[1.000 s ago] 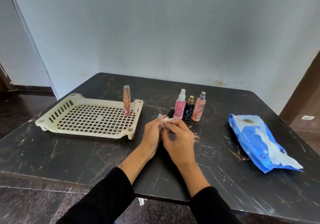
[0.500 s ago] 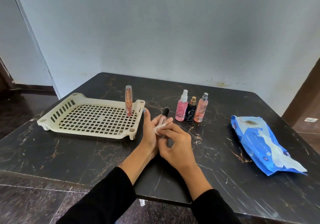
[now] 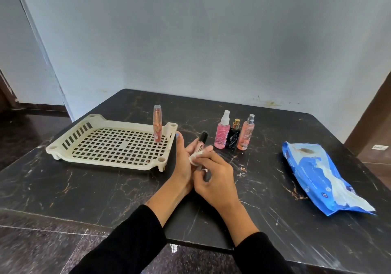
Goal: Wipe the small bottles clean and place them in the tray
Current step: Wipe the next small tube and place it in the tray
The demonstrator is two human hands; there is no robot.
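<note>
On the left of the dark marble table (image 3: pixel 105 189) sits a cream plastic tray (image 3: pixel 110 146) with a floor full of little square holes and long slots in its left wall. One tall thin tube (image 3: pixel 157 125) stands up straight in the tray's far right corner; it is pinkish with a clear cap on top. Just to the right of the tray is the left hand (image 3: pixel 183 165), with a black sleeve on its arm. Its fingers are curled round a small bottle (image 3: pixel 200 144), and one fingertip with a blue nail points up beside the tray. The small bottle is held above the table between the tray and the row of bottles, tilted so its black cap points up and away. Its body is pale pink with dark letters down the side. The right hand (image 3: pixel 213 178) is pressed close against the left hand. Its fingers pinch a small white wipe (image 3: pixel 193 157) against the lower part of the small bottle. Farther right, three spray bottles stand in a tight row on the table: a pink one (image 3: pixel 222 134) with a white top, a short black one (image 3: pixel 233 138) with a gold top, and a peach one (image 3: pixel 245 134) with a silver top. Near the right edge of the table lies a blue pack of wipes (image 3: pixel 321 176), flat and crinkled, with white showing at its near end.
</note>
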